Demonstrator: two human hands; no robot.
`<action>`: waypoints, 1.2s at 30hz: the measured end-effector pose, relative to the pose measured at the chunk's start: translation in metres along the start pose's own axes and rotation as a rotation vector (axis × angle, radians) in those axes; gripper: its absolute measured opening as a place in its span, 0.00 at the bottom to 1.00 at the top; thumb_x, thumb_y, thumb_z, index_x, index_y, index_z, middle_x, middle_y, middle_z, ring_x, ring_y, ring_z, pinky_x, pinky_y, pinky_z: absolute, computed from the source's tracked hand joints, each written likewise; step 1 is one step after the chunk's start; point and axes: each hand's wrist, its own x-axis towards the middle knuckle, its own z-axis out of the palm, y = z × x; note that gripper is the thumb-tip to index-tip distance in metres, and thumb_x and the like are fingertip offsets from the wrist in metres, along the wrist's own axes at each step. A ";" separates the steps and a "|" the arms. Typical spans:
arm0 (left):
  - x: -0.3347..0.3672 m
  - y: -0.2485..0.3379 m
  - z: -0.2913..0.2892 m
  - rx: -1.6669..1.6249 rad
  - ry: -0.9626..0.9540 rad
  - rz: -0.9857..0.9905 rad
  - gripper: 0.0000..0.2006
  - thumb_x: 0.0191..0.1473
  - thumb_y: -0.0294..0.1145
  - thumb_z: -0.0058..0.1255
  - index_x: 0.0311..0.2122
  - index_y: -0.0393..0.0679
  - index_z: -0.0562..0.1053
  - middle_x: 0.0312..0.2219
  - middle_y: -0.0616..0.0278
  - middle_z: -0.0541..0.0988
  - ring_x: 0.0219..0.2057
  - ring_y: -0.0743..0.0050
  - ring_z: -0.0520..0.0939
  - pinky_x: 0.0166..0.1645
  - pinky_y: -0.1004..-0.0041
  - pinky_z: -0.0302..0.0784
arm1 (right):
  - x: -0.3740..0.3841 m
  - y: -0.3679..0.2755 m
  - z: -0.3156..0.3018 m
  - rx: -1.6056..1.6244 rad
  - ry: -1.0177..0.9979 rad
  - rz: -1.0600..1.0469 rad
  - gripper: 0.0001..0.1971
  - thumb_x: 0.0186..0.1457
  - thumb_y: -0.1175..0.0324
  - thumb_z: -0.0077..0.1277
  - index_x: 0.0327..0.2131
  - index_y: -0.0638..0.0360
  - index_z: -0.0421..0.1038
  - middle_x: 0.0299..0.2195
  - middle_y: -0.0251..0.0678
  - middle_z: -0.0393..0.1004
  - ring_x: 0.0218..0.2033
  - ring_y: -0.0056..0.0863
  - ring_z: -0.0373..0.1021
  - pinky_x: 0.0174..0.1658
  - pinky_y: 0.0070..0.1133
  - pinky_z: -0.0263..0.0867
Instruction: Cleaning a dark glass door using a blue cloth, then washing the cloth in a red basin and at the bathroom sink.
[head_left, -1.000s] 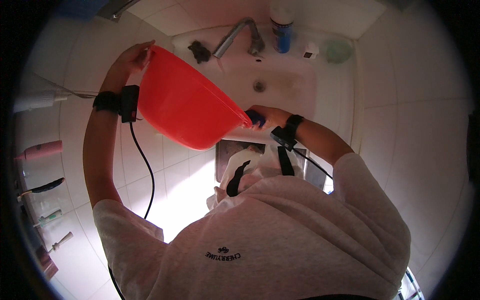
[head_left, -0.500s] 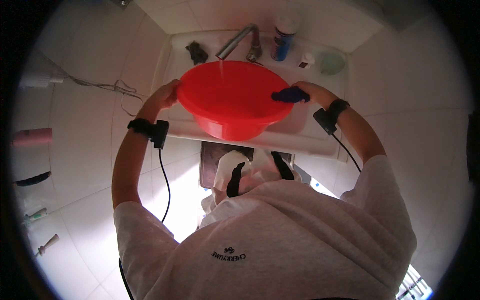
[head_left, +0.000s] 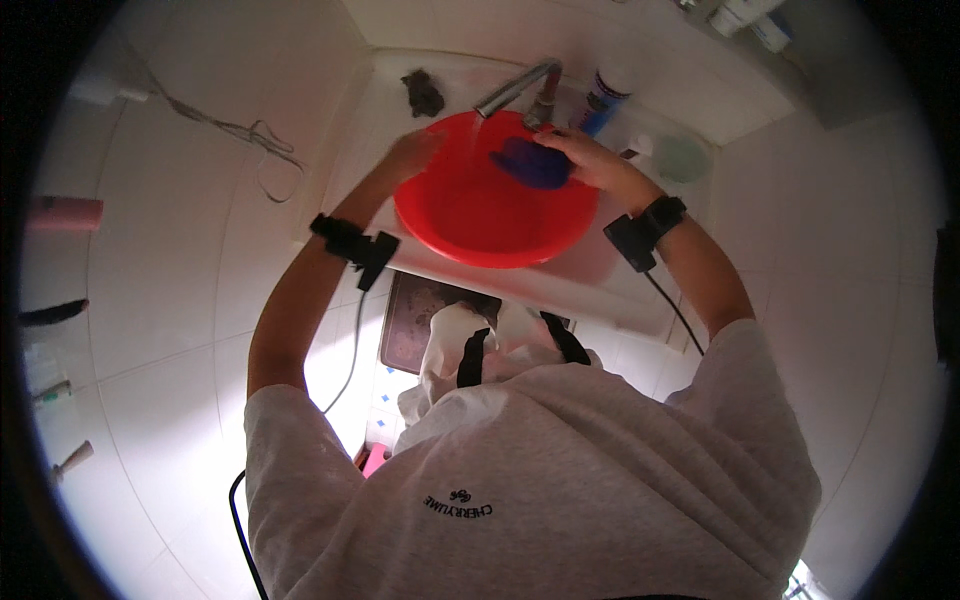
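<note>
A red plastic basin (head_left: 500,225) rests in the white sink, and a thin stream of water runs into it from the metal faucet (head_left: 515,90). My right hand (head_left: 590,160) is closed on a bunched dark blue cloth (head_left: 538,164) over the basin's right part. Motion blurs my left hand (head_left: 412,155), which is at the basin's upper left rim; its fingers are too smeared to read. Both wrists wear a black strap with a small box.
Behind the basin, a dark scrubby clump (head_left: 422,92) lies on the sink ledge (head_left: 380,85). A blue and white can (head_left: 603,105), a small white item and a pale green round thing (head_left: 682,158) stand to the right. Tiled walls close in on both sides.
The basin has levelled out and sits lower in the sink. My right hand has moved left with the cloth, in over the basin. My left hand has shifted right along the rim.
</note>
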 end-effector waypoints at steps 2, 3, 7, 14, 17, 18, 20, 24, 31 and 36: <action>-0.006 0.081 0.043 -0.526 0.020 -0.495 0.27 0.45 0.48 0.45 0.47 0.40 0.58 0.42 0.54 0.66 0.42 0.59 0.69 0.43 0.65 0.68 | 0.009 0.014 -0.003 0.244 -0.178 -0.076 0.15 0.44 0.66 0.50 0.37 0.58 0.63 0.33 0.31 0.66 0.35 0.21 0.64 0.38 0.20 0.61; -0.012 0.086 0.049 -0.533 0.038 -0.495 0.27 0.45 0.48 0.45 0.47 0.40 0.58 0.42 0.54 0.66 0.42 0.59 0.69 0.43 0.65 0.68 | 0.008 0.014 0.007 0.233 -0.193 -0.073 0.15 0.44 0.66 0.50 0.37 0.58 0.63 0.33 0.31 0.66 0.35 0.21 0.64 0.38 0.20 0.61; -0.025 0.078 0.062 -1.061 -0.032 -0.371 0.20 0.48 0.39 0.45 0.45 0.44 0.59 0.42 0.56 0.64 0.43 0.60 0.67 0.46 0.66 0.66 | 0.004 0.025 0.026 0.188 -0.287 -0.151 0.16 0.46 0.68 0.47 0.41 0.59 0.62 0.37 0.33 0.65 0.38 0.22 0.63 0.42 0.20 0.59; -0.035 0.070 0.058 -0.865 0.009 -0.218 0.16 0.49 0.34 0.43 0.44 0.47 0.61 0.38 0.63 0.67 0.38 0.72 0.69 0.45 0.71 0.64 | 0.007 0.033 0.031 -0.175 -0.216 -0.283 0.17 0.47 0.68 0.46 0.42 0.63 0.61 0.38 0.35 0.66 0.39 0.23 0.63 0.42 0.18 0.58; -0.043 0.071 0.057 -0.820 0.039 -0.196 0.16 0.50 0.33 0.41 0.45 0.46 0.62 0.38 0.64 0.68 0.38 0.74 0.69 0.46 0.73 0.62 | 0.017 0.038 0.026 -0.290 -0.200 -0.354 0.14 0.48 0.67 0.46 0.38 0.63 0.64 0.35 0.35 0.68 0.38 0.23 0.64 0.42 0.18 0.59; -0.044 0.071 0.055 -0.799 0.075 -0.175 0.16 0.50 0.33 0.39 0.46 0.45 0.61 0.39 0.64 0.68 0.38 0.75 0.69 0.46 0.74 0.61 | 0.023 0.043 0.018 -0.312 -0.147 -0.435 0.13 0.48 0.66 0.46 0.36 0.64 0.65 0.34 0.35 0.69 0.37 0.22 0.65 0.41 0.17 0.59; -0.049 0.045 0.045 -0.858 0.081 -0.126 0.16 0.51 0.32 0.38 0.46 0.44 0.61 0.39 0.64 0.68 0.39 0.75 0.69 0.46 0.74 0.61 | 0.016 0.031 0.026 -0.299 -0.118 -0.457 0.12 0.48 0.66 0.46 0.35 0.64 0.65 0.34 0.35 0.69 0.37 0.22 0.65 0.41 0.17 0.59; -0.054 0.052 0.048 -0.946 0.062 -0.058 0.16 0.52 0.30 0.35 0.47 0.40 0.60 0.40 0.63 0.68 0.41 0.73 0.69 0.48 0.72 0.61 | 0.013 0.031 0.040 -0.268 -0.054 -0.521 0.12 0.47 0.66 0.48 0.33 0.64 0.65 0.33 0.36 0.69 0.37 0.22 0.65 0.41 0.19 0.60; -0.054 0.081 0.057 -1.001 0.050 -0.103 0.20 0.53 0.35 0.34 0.51 0.42 0.53 0.43 0.60 0.66 0.43 0.69 0.68 0.49 0.69 0.60 | 0.015 0.026 0.047 -0.358 0.013 -0.514 0.14 0.45 0.66 0.49 0.34 0.65 0.63 0.28 0.35 0.68 0.32 0.26 0.66 0.36 0.20 0.62; -0.052 0.076 0.060 -1.025 0.026 -0.031 0.28 0.49 0.42 0.44 0.52 0.44 0.50 0.45 0.59 0.62 0.45 0.68 0.65 0.46 0.72 0.63 | -0.001 0.010 0.051 -0.287 0.143 -0.323 0.12 0.46 0.67 0.46 0.34 0.63 0.63 0.26 0.33 0.68 0.27 0.22 0.65 0.32 0.17 0.61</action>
